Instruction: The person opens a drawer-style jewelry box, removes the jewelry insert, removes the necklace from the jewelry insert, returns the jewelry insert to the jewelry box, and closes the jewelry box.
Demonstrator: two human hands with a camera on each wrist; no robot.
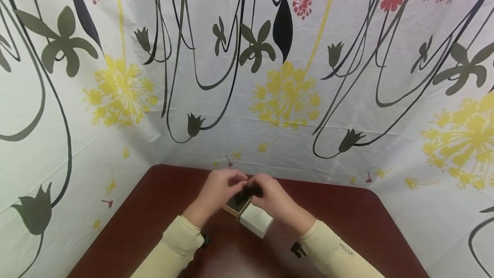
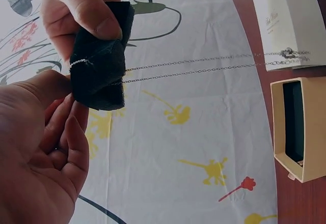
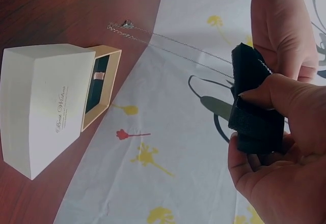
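Note:
My right hand (image 3: 285, 117) grips a black velvety jewellery pad (image 2: 99, 61), its thumb pressed on the face. A thin silver necklace (image 2: 188, 66) wraps over the pad; its two strands hang well below, with a small clasp or pendant at the low end. At the pad's edge, my left hand (image 2: 46, 132) has its thumb and fingers pinched close where the chain wraps round; the fingertips are partly hidden. Under both hands stands an open cream gift box (image 3: 103, 89) with a dark inside and a small pink ribbon tab.
A white box cover (image 1: 256, 221) with gold lettering stands beside the open box, overlapping it in the right wrist view. Both are on a dark red-brown table (image 1: 154, 218). Behind the table and on both sides hangs a white floral curtain (image 1: 231, 98).

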